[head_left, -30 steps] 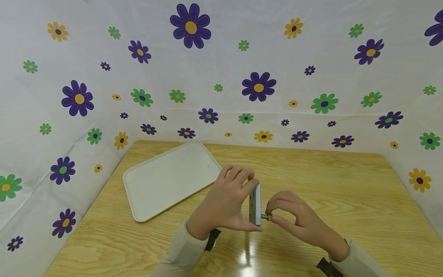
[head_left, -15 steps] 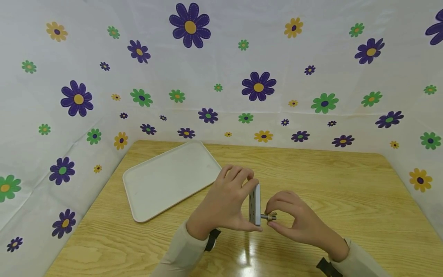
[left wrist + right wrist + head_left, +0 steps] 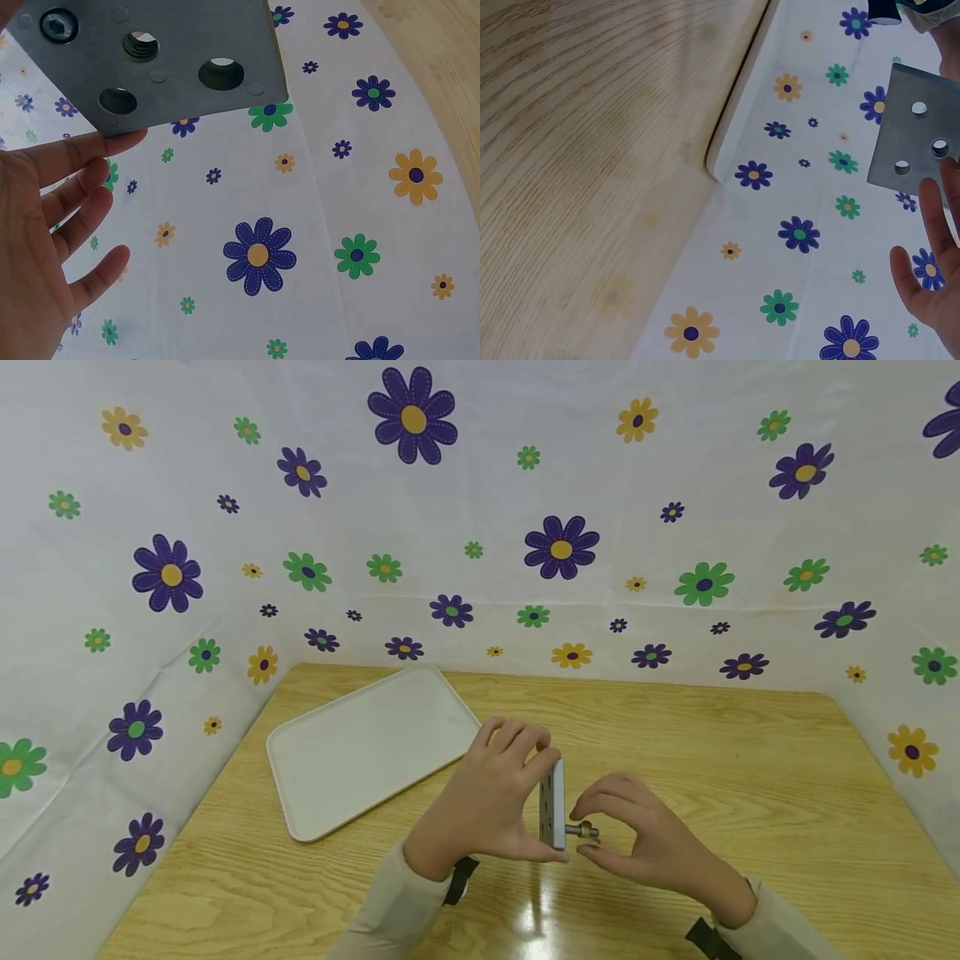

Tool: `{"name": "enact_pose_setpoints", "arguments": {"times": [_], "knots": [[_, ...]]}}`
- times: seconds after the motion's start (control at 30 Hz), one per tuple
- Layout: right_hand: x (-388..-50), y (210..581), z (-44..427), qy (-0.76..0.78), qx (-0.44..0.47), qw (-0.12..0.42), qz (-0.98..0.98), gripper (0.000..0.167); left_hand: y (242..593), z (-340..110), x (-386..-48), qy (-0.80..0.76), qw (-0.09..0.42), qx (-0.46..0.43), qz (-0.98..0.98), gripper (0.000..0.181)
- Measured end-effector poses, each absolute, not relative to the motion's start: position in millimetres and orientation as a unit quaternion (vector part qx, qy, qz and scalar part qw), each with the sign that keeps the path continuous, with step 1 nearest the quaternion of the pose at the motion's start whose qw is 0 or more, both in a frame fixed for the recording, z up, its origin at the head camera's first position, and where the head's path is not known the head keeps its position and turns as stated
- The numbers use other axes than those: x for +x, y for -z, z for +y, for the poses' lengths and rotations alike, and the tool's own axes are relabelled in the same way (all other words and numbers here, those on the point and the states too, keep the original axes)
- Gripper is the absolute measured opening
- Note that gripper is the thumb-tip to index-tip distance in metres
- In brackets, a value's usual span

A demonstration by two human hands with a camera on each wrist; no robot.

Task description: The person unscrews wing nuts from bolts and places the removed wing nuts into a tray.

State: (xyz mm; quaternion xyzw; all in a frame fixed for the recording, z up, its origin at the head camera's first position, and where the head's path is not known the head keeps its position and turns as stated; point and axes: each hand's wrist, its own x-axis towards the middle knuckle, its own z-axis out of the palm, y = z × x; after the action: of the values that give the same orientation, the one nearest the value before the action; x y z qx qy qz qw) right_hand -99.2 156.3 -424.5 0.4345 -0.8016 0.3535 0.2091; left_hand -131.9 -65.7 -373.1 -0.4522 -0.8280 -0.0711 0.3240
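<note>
My left hand (image 3: 491,802) grips a flat grey metal plate (image 3: 553,803) on edge, thumb at its bottom and fingers at its top. Several round holes pierce the plate, as the left wrist view shows. A socket-head bolt (image 3: 58,26) sits in a corner hole. Its threaded end sticks out to the right and carries a brass-coloured wing nut (image 3: 586,830). Around the nut, the thumb and forefinger of my right hand (image 3: 648,835) stand apart, seemingly without touching it. In the right wrist view that hand's fingers hide part of the plate (image 3: 911,131).
A white tray (image 3: 367,752) lies at an angle on the wooden table (image 3: 720,752), left of the hands. A white flower-printed cloth (image 3: 480,510) stands behind the table and along its sides.
The right thumb and forefinger, earlier pinching the wing nut, have spread off it. The nut's wings have turned on the bolt. The left hand and plate have stayed put.
</note>
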Motion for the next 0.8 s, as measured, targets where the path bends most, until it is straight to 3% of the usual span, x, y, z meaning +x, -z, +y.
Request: {"name": "enact_pose_setpoints", "arguments": {"times": [0.23, 0.43, 0.63, 0.8], "knots": [[-94.9, 420.0, 158.3, -0.387, 0.44, 0.158, -0.795, 0.03, 372.9, -65.8, -132.0, 0.072, 0.32, -0.452, -0.829, 0.088], [-95.3, 422.3, 157.7, -0.376, 0.434, 0.17, -0.801, 0.032, 372.1, -66.1, -131.1, 0.07, 0.315, -0.45, -0.833, 0.087], [-96.4, 423.5, 156.0, -0.375, 0.436, 0.184, -0.797, 0.025, 373.5, -65.8, -132.3, 0.072, 0.322, -0.454, -0.828, 0.088], [-98.3, 424.2, 155.9, -0.371, 0.442, 0.195, -0.793, 0.011, 374.6, -65.4, -133.2, 0.07, 0.333, -0.457, -0.822, 0.089]]}}
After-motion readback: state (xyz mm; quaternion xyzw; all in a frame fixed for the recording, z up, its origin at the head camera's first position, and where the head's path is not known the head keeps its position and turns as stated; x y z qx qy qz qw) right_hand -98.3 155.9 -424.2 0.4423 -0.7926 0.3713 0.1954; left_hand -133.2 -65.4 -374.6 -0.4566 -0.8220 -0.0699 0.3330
